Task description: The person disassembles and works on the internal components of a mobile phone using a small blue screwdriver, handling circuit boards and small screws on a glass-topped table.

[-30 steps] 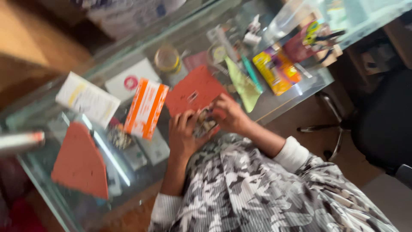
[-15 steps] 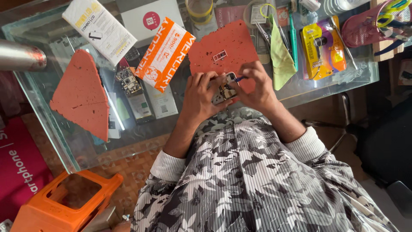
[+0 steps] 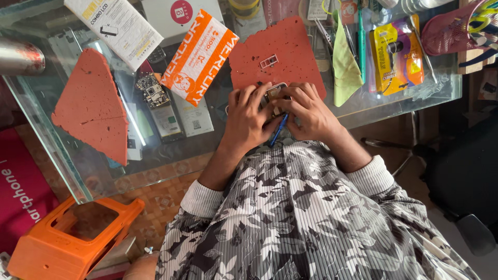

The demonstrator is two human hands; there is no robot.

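Phone [image 3: 273, 96] strip-down, midway
Left hand [image 3: 248, 118] fingers grip phone; right hand [image 3: 306, 111] fingers pinch blue pry tool [image 3: 278, 130]; circuit board [image 3: 151, 89] already out.

both hands [image 3: 277, 116] grip phone [image 3: 273, 96] – blue tool [image 3: 278, 129] beneath

Opened phone and blue tool at the near edge of the red mat

A small phone [image 3: 273, 96] with its back off lies just above frame centre, mostly covered by both hands [image 3: 277, 111]; only a strip of pale rim and metallic inner parts shows between the fingers. It rests at the lower edge of the square, speckled red mat [image 3: 280, 54] on the glass surface [image 3: 207, 150]. A thin blue tool [image 3: 278, 129] slants down-left from under the right hand, its tip hidden near the phone.
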